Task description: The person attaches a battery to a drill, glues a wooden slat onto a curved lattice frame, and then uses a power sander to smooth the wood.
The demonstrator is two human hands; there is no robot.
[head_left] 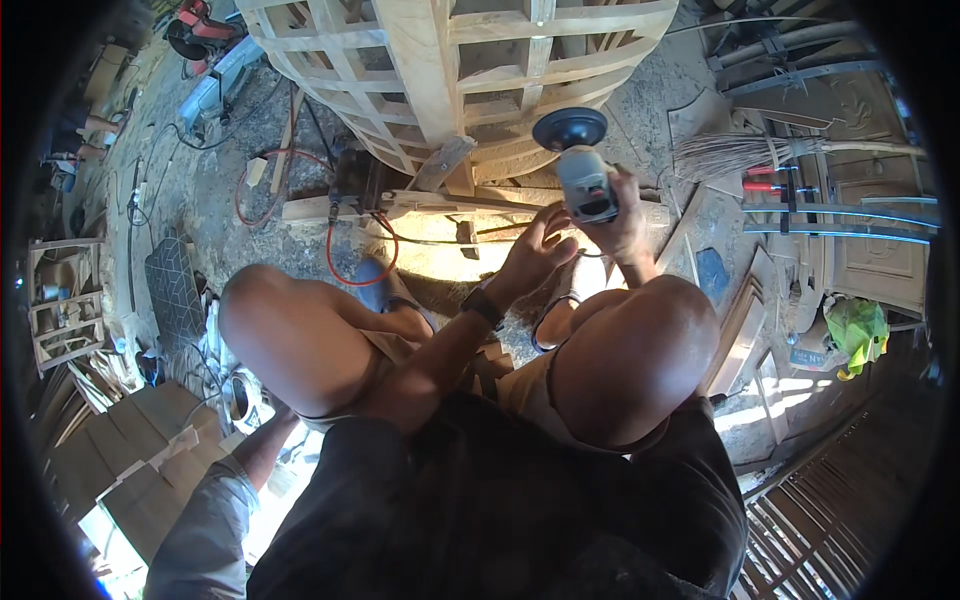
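Note:
My right hand [628, 222] is wrapped round the grey-white body of a handheld disc sander [582, 180]. Its round dark pad [569, 128] points away from me, beside the lower edge of a curved wooden lattice frame [425, 75]. A gap shows between the pad and the slats. My left hand [535, 255], with a dark watch on the wrist, is just left of the sander's near end. Its fingers are loosely bent and apart, and it holds nothing I can see; whether a fingertip touches the sander is unclear.
A tool with a red hose [335, 205] lies left of the frame's base. Brush broom [740, 152], clamps [770, 187] and carved panels [868, 240] are at right. Another person's grey-sleeved arm [215, 510] reaches in at lower left, near cardboard [130, 430]. A red saw [200, 30] stands far left.

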